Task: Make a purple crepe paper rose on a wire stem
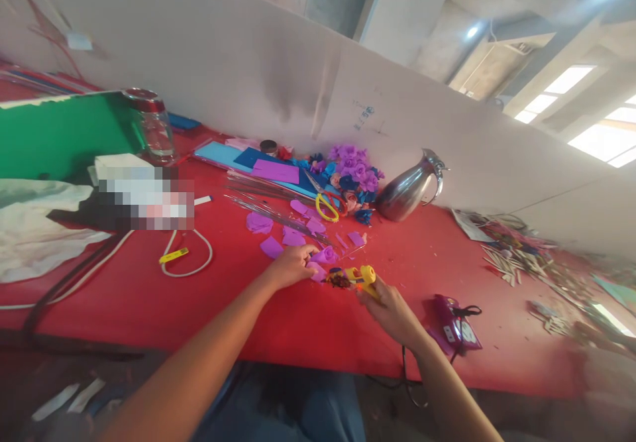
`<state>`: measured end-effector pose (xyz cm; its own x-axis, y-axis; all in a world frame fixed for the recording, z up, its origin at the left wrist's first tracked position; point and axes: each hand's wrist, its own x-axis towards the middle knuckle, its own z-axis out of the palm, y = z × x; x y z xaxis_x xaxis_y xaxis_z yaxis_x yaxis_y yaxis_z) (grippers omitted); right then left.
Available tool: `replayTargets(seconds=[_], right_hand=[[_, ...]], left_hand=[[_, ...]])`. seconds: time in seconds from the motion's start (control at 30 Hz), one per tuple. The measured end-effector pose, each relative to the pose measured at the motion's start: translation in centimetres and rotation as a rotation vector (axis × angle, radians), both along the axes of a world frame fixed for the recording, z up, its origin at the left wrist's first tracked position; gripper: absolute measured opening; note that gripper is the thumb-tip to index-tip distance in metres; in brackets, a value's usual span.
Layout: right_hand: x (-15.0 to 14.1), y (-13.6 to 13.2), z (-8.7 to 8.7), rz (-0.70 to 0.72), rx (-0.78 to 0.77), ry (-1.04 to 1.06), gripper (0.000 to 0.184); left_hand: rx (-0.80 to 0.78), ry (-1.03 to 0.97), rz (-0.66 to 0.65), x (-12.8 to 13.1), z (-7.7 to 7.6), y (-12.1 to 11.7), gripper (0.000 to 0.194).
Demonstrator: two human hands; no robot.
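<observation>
While the left hand (pixel 291 267) pinches a seemingly half-made flower (pixel 326 255), the right hand (pixel 392 304) grips a glue gun (pixel 368 274). Loose petals (pixel 271 248) remain.

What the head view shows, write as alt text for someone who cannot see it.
Left hand holding purple paper, right hand gripping a yellow glue gun, over a red table. Beyond them are scissors, paper flowers and a metal jug.
</observation>
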<state>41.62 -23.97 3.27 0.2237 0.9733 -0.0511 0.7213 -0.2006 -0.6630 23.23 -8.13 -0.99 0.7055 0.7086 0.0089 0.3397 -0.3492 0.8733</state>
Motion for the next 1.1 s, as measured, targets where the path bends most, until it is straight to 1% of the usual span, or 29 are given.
replayTargets(seconds=[0.2, 0.3, 0.4, 0.5, 0.63, 0.9, 1.1], right_hand=[[0.0, 0.2, 0.3, 0.033, -0.070, -0.057, 0.024], [0.0, 0.4, 0.5, 0.044, -0.083, -0.086, 0.025], [0.1, 0.6, 0.7, 0.038, -0.091, -0.092, 0.026], [0.2, 0.7, 0.7, 0.037, -0.088, -0.080, 0.026], [0.3, 0.8, 0.8, 0.022, -0.098, -0.115, 0.024], [0.3, 1.3, 0.8, 0.035, -0.058, -0.144, 0.027], [0.2, 1.4, 0.8, 0.014, -0.080, -0.131, 0.030]], left_hand=[[0.040, 0.050, -0.026, 0.1, -0.4, 0.2, 0.030], [0.053, 0.082, -0.045, 0.1, -0.3, 0.1, 0.031], [0.041, 0.088, -0.035, 0.1, 0.0, 0.0, 0.032], [0.040, 0.090, -0.038, 0.1, 0.1, -0.1, 0.029], [0.032, 0.081, -0.056, 0.1, 0.1, 0.0, 0.023], [0.012, 0.023, -0.066, 0.0, -0.4, 0.1, 0.018], [0.014, -0.009, -0.078, 0.2, -0.9, 0.2, 0.017]])
